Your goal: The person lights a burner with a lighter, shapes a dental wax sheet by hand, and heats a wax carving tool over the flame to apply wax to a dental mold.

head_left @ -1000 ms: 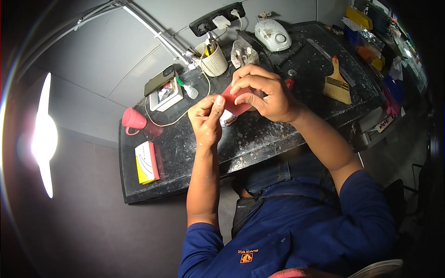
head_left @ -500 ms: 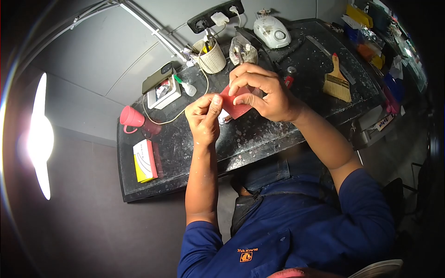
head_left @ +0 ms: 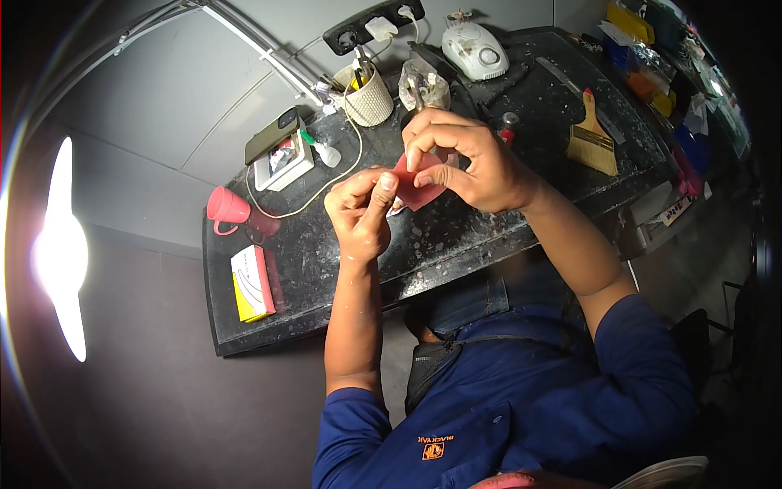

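Over the dark workbench I hold a thin pink sheet (head_left: 421,196) that looks like wax. My left hand (head_left: 361,210) is closed, pinching the sheet's left edge between thumb and fingers. My right hand (head_left: 482,167) curls over the sheet from the other side, its thumb and fingertips pressed on the upper part. The fingers cover some of the sheet. A small pale item lies just under the sheet, mostly hidden. Behind my right hand stands a small red bottle (head_left: 508,129).
The black bench (head_left: 305,265) carries a pink cup (head_left: 227,205), a red, white and yellow box (head_left: 253,283), a phone (head_left: 273,137) on a white box, a woven holder (head_left: 368,99), a white machine (head_left: 474,50) and a brush (head_left: 594,145). A bright lamp (head_left: 61,253) glows at left.
Both hands stay on the pink sheet, with only slight shifts of the fingers and of the sheet's tilt. The whole view has moved a little.
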A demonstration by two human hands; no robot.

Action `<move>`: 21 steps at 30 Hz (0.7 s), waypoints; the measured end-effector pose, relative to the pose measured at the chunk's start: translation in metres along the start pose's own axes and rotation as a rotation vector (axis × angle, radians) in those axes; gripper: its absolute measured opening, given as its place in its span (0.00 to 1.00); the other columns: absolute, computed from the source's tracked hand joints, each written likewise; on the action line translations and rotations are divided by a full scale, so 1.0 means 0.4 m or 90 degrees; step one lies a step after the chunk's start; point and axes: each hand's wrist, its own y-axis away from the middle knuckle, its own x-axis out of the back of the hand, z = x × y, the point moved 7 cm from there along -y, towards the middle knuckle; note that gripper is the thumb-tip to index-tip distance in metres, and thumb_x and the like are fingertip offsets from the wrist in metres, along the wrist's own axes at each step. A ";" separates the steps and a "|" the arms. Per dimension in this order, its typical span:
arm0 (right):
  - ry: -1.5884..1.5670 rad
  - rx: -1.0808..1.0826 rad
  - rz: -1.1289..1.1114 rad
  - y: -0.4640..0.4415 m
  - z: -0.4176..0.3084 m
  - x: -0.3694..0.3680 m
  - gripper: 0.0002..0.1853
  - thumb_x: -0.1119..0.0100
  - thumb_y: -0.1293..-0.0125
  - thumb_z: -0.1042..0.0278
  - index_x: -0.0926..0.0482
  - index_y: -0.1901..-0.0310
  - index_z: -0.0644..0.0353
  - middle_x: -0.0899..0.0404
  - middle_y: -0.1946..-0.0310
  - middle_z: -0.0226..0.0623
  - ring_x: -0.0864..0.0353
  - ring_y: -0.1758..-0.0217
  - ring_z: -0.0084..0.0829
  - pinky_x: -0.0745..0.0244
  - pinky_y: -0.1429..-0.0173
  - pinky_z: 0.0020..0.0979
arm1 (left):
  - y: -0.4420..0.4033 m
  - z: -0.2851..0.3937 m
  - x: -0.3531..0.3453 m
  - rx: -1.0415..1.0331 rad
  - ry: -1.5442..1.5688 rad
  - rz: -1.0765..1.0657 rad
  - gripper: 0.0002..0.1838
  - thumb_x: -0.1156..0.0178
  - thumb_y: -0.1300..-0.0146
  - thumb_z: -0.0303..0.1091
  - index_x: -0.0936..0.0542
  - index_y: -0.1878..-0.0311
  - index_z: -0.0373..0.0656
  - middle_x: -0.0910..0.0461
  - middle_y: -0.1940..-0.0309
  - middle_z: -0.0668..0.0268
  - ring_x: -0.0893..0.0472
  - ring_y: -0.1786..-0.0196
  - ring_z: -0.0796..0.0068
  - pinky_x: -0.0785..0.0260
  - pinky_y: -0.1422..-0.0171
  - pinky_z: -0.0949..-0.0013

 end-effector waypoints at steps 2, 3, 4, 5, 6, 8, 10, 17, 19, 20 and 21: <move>-0.008 -0.013 -0.006 0.001 0.005 -0.001 0.05 0.36 0.40 0.78 0.22 0.64 0.64 0.24 0.61 0.36 0.23 0.54 0.32 0.28 0.46 0.32 | -0.001 0.005 -0.006 -0.009 -0.009 -0.003 0.09 0.38 0.31 0.27 0.16 0.64 0.29 0.18 0.74 0.62 0.25 0.75 0.81 0.36 0.71 0.77; -0.008 -0.015 -0.005 0.001 0.006 0.000 0.05 0.36 0.40 0.78 0.22 0.64 0.64 0.24 0.61 0.36 0.23 0.54 0.32 0.28 0.46 0.32 | 0.000 0.009 -0.009 -0.019 -0.019 -0.005 0.09 0.38 0.31 0.27 0.16 0.65 0.28 0.18 0.74 0.62 0.25 0.75 0.81 0.36 0.71 0.77; -0.009 -0.017 -0.009 0.002 0.007 -0.001 0.05 0.36 0.40 0.78 0.23 0.65 0.64 0.24 0.61 0.36 0.24 0.54 0.32 0.29 0.46 0.32 | 0.000 0.012 -0.011 -0.018 -0.019 -0.006 0.09 0.38 0.31 0.27 0.16 0.65 0.28 0.18 0.74 0.62 0.25 0.75 0.81 0.36 0.71 0.77; -0.009 -0.019 -0.012 0.002 0.009 -0.001 0.04 0.37 0.41 0.78 0.23 0.65 0.64 0.24 0.62 0.36 0.24 0.54 0.33 0.29 0.46 0.32 | 0.000 0.016 -0.012 -0.020 -0.046 0.000 0.09 0.38 0.31 0.26 0.16 0.65 0.28 0.18 0.75 0.62 0.25 0.75 0.81 0.36 0.71 0.77; -0.009 -0.020 -0.012 0.003 0.010 -0.001 0.04 0.37 0.41 0.78 0.23 0.65 0.64 0.24 0.62 0.36 0.24 0.54 0.33 0.29 0.46 0.32 | 0.001 0.018 -0.012 -0.022 -0.074 0.005 0.10 0.38 0.31 0.26 0.16 0.65 0.28 0.19 0.75 0.61 0.25 0.75 0.81 0.36 0.71 0.76; -0.014 -0.032 -0.019 0.004 0.014 -0.001 0.05 0.37 0.41 0.78 0.24 0.66 0.64 0.24 0.62 0.36 0.25 0.54 0.33 0.29 0.46 0.33 | 0.002 0.016 -0.011 -0.021 -0.077 0.001 0.09 0.38 0.31 0.26 0.16 0.66 0.28 0.18 0.75 0.61 0.25 0.75 0.80 0.35 0.71 0.76; -0.012 -0.035 -0.026 0.003 0.015 -0.002 0.05 0.37 0.41 0.77 0.24 0.66 0.63 0.24 0.62 0.36 0.25 0.54 0.33 0.29 0.45 0.34 | 0.002 0.014 -0.010 -0.021 -0.081 -0.002 0.09 0.37 0.32 0.26 0.16 0.66 0.28 0.18 0.75 0.61 0.24 0.74 0.80 0.35 0.70 0.76; 0.025 0.008 -0.040 0.001 0.011 0.001 0.04 0.39 0.38 0.78 0.25 0.66 0.61 0.22 0.65 0.33 0.22 0.59 0.33 0.32 0.43 0.33 | 0.002 0.023 -0.020 -0.053 -0.140 -0.024 0.07 0.36 0.34 0.24 0.16 0.65 0.28 0.18 0.75 0.60 0.22 0.74 0.78 0.32 0.69 0.76; 0.031 0.010 -0.047 0.003 0.015 0.003 0.04 0.40 0.38 0.79 0.25 0.66 0.61 0.23 0.66 0.33 0.23 0.58 0.33 0.33 0.43 0.33 | -0.002 0.026 -0.025 -0.065 -0.149 -0.030 0.06 0.36 0.34 0.24 0.16 0.65 0.28 0.17 0.75 0.59 0.22 0.74 0.77 0.32 0.68 0.75; 0.034 0.012 -0.057 0.007 0.017 0.000 0.04 0.40 0.39 0.80 0.25 0.65 0.61 0.23 0.66 0.33 0.24 0.58 0.33 0.34 0.42 0.33 | -0.002 0.028 -0.027 -0.071 -0.155 -0.036 0.06 0.36 0.34 0.24 0.16 0.65 0.28 0.17 0.75 0.59 0.22 0.74 0.77 0.32 0.68 0.75; 0.032 0.008 -0.057 0.010 0.017 0.000 0.04 0.40 0.39 0.80 0.25 0.65 0.61 0.23 0.66 0.33 0.24 0.58 0.33 0.34 0.42 0.33 | 0.001 0.030 -0.029 -0.077 -0.162 -0.041 0.06 0.36 0.34 0.24 0.16 0.65 0.29 0.17 0.74 0.59 0.21 0.74 0.77 0.32 0.68 0.75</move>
